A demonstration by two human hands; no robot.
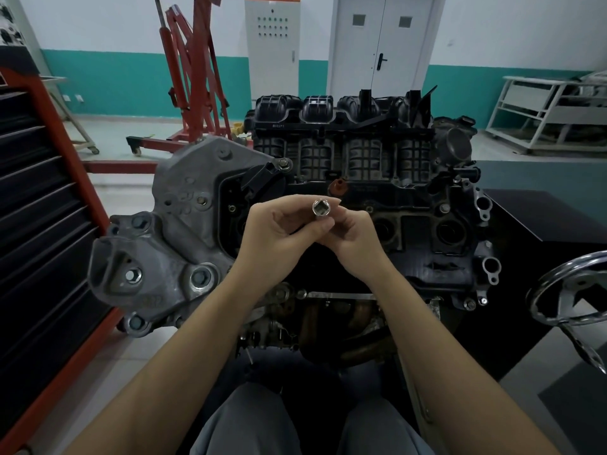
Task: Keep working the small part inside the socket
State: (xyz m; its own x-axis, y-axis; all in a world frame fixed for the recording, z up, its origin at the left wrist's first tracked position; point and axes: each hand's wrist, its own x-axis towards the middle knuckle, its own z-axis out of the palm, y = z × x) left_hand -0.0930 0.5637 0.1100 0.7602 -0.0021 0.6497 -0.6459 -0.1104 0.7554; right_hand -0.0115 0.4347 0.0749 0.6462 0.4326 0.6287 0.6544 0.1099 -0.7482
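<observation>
**A:** What is held at the centre of the view?

**B:** A short chrome socket (321, 208) is gripped by both hands above an engine (361, 178). Its square drive hole is turned up toward the camera, probably so that the opening can be looked into. The left hand (274, 229) is curled round it from the left, with fingertips laid along its side. The right hand (353, 236) is wrapped round its lower end, which is hidden, so whether an extension bar is fitted there cannot be told.

**A:** What is seen around the hands?

**B:** The engine is mounted on a stand, with a black ribbed intake manifold (341, 133) at the far side and a grey cast timing cover (170, 231) on the left. A chrome handwheel (571, 290) is seen at the right edge. A tool cabinet (36, 205) with dark drawers stands to the left, and a red engine hoist (193, 73) is parked behind.
</observation>
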